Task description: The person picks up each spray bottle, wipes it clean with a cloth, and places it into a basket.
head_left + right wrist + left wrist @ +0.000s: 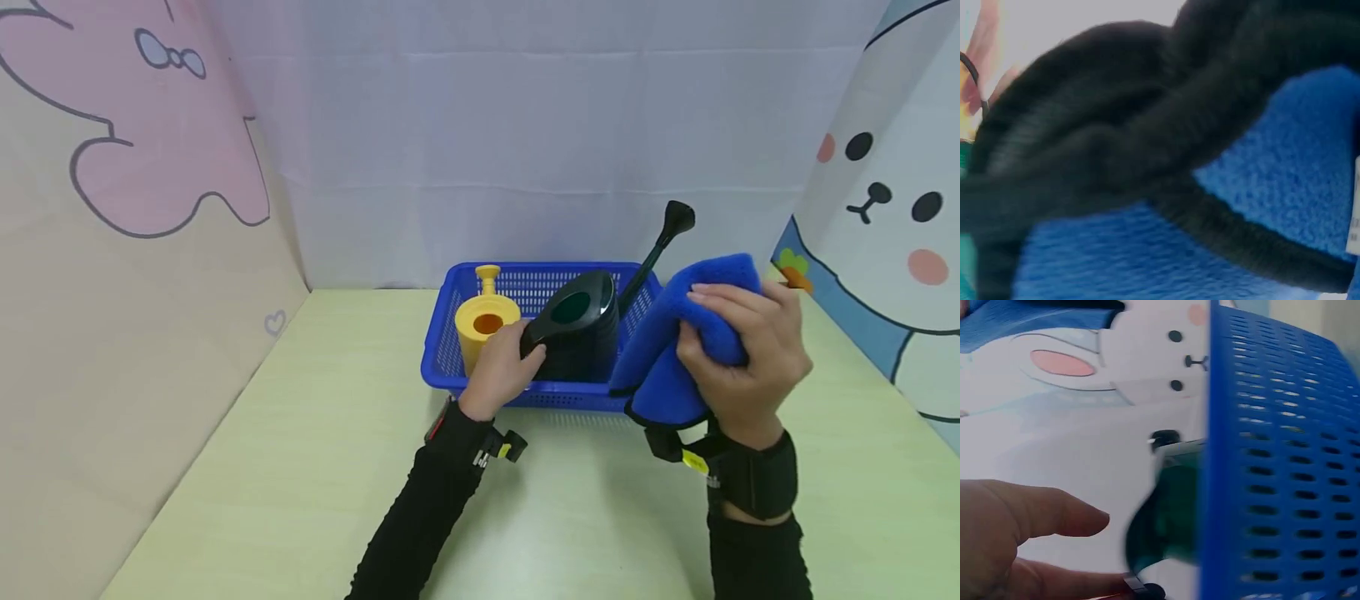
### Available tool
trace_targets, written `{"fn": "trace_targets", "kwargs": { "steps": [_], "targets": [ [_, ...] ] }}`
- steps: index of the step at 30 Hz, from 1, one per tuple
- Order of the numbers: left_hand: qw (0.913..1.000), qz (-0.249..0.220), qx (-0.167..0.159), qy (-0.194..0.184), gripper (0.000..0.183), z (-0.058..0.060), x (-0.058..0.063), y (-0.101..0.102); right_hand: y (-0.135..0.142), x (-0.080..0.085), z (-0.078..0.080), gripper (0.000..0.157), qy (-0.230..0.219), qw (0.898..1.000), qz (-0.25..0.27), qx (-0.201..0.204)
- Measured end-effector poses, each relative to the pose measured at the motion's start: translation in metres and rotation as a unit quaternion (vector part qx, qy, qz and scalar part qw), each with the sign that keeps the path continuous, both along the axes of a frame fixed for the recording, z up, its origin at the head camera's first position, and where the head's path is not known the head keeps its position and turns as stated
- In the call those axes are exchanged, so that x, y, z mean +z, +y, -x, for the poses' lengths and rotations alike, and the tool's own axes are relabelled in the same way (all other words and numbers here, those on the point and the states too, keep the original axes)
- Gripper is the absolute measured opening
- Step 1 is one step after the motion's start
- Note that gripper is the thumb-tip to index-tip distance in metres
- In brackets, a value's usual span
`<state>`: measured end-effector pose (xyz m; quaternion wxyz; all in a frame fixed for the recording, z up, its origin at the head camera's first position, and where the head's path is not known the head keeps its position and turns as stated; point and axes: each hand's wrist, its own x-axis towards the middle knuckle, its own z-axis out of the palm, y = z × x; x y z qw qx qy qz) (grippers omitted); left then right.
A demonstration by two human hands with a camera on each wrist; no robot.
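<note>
My right hand (750, 358) grips a folded blue cloth (667, 358) with dark edging, held up at the basket's right front corner. In the right wrist view the cloth (1104, 262) and its dark trim fill most of the picture. A dark green watering can (581, 333) sits in a blue plastic basket (570, 398), its long spout rising to the back right. My left hand (498, 371) reaches over the basket's front rim to the can's handle end. In the left wrist view the left thumb (1066, 512) stands apart from the can (1179, 512), fingers extended.
A yellow round container (476, 333) with an orange-toned opening and a flared yellow piece stands in the basket, left of the can. The pale table (337, 500) meets a white cloth backdrop (465, 167) behind, with cartoon-printed cloths at both sides.
</note>
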<state>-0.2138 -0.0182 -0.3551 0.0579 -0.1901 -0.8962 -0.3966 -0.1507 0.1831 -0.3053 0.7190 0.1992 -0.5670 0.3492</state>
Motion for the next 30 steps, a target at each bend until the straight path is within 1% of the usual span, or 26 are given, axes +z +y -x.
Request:
{"fn": "trace_targets", "kwargs": {
  "steps": [2, 3, 4, 5, 6, 8, 10, 12, 13, 15, 16, 17, 18, 20, 21, 22, 23, 24, 25, 26, 27, 28, 29, 30],
  "targets": [
    [0.9997, -0.016, 0.005, 0.018, 0.042, -0.008, 0.007, -0.006, 0.002, -0.005, -0.001, 0.038, -0.018, 0.997, -0.069, 0.018],
    [0.9992, -0.028, 0.008, 0.028, 0.043, -0.012, 0.012, -0.011, 0.003, -0.008, -0.002, 0.038, -0.025, 0.993, -0.112, 0.027],
    [0.9982, -0.041, 0.015, 0.041, 0.044, -0.017, 0.017, -0.016, 0.002, -0.011, -0.002, 0.037, -0.032, 0.986, -0.157, 0.036],
    [0.9963, -0.06, 0.019, 0.058, 0.043, -0.021, 0.022, -0.022, 0.001, -0.015, -0.002, 0.036, -0.04, 0.977, -0.205, 0.044],
    [0.994, -0.078, 0.023, 0.073, 0.041, -0.026, 0.028, -0.028, -0.002, -0.018, -0.002, 0.035, -0.048, 0.965, -0.251, 0.052],
    [0.9886, -0.114, 0.029, 0.095, 0.037, -0.038, 0.039, -0.043, -0.01, -0.026, -0.001, 0.032, -0.066, 0.937, -0.336, 0.068],
    [0.9827, -0.15, 0.025, 0.106, 0.034, -0.05, 0.05, -0.057, -0.024, -0.036, -0.001, 0.029, -0.091, 0.905, -0.406, 0.085],
    [0.9771, -0.184, 0.013, 0.106, 0.032, -0.061, 0.058, -0.07, -0.04, -0.048, -0.002, 0.027, -0.119, 0.876, -0.457, 0.099],
    [0.9746, -0.198, 0.01, 0.105, 0.031, -0.066, 0.062, -0.076, -0.049, -0.054, -0.002, 0.028, -0.13, 0.861, -0.481, 0.103],
    [0.971, -0.213, 0.011, 0.108, 0.031, -0.072, 0.066, -0.085, -0.066, -0.068, -0.003, 0.03, -0.158, 0.827, -0.529, 0.106],
    [0.9702, -0.216, 0.018, 0.109, 0.032, -0.074, 0.067, -0.089, -0.074, -0.074, -0.004, 0.032, -0.174, 0.808, -0.553, 0.107],
    [0.9697, -0.216, 0.027, 0.11, 0.032, -0.075, 0.068, -0.093, -0.082, -0.081, -0.005, 0.034, -0.192, 0.786, -0.577, 0.11],
    [0.9694, -0.215, 0.038, 0.112, 0.033, -0.076, 0.068, -0.096, -0.088, -0.087, -0.006, 0.036, -0.216, 0.762, -0.6, 0.109],
    [0.9693, -0.209, 0.055, 0.117, 0.035, -0.077, 0.068, -0.101, -0.098, -0.098, -0.008, 0.04, -0.277, 0.709, -0.637, 0.117],
    [0.9695, -0.206, 0.06, 0.118, 0.036, -0.076, 0.068, -0.103, -0.101, -0.103, -0.008, 0.042, -0.305, 0.686, -0.648, 0.124],
    [0.9699, -0.203, 0.063, 0.118, 0.037, -0.076, 0.067, -0.104, -0.102, -0.106, -0.008, 0.044, -0.333, 0.668, -0.652, 0.135],
    [0.9704, -0.2, 0.064, 0.118, 0.038, -0.075, 0.067, -0.106, -0.102, -0.108, -0.008, 0.045, -0.358, 0.653, -0.651, 0.146],
    [0.9712, -0.196, 0.067, 0.119, 0.039, -0.074, 0.066, -0.107, -0.101, -0.107, -0.008, 0.046, -0.378, 0.645, -0.645, 0.159],
    [0.9719, -0.191, 0.069, 0.119, 0.04, -0.073, 0.066, -0.108, -0.098, -0.105, -0.007, 0.047, -0.394, 0.643, -0.634, 0.174],
    [0.9728, -0.185, 0.074, 0.119, 0.039, -0.071, 0.065, -0.11, -0.094, -0.102, -0.006, 0.047, -0.401, 0.649, -0.619, 0.188],
    [0.9733, -0.179, 0.081, 0.119, 0.039, -0.069, 0.064, -0.112, -0.089, -0.096, -0.005, 0.047, -0.403, 0.661, -0.602, 0.196],
    [0.9735, -0.172, 0.09, 0.121, 0.038, -0.067, 0.063, -0.113, -0.082, -0.089, -0.003, 0.047, -0.402, 0.677, -0.583, 0.2],
    [0.9735, -0.162, 0.102, 0.124, 0.038, -0.064, 0.062, -0.115, -0.074, -0.082, -0.001, 0.047, -0.398, 0.697, -0.562, 0.199],
    [0.9736, -0.148, 0.116, 0.13, 0.037, -0.061, 0.06, -0.117, -0.065, -0.074, 0.001, 0.047, -0.392, 0.721, -0.539, 0.19]
  ]
}}
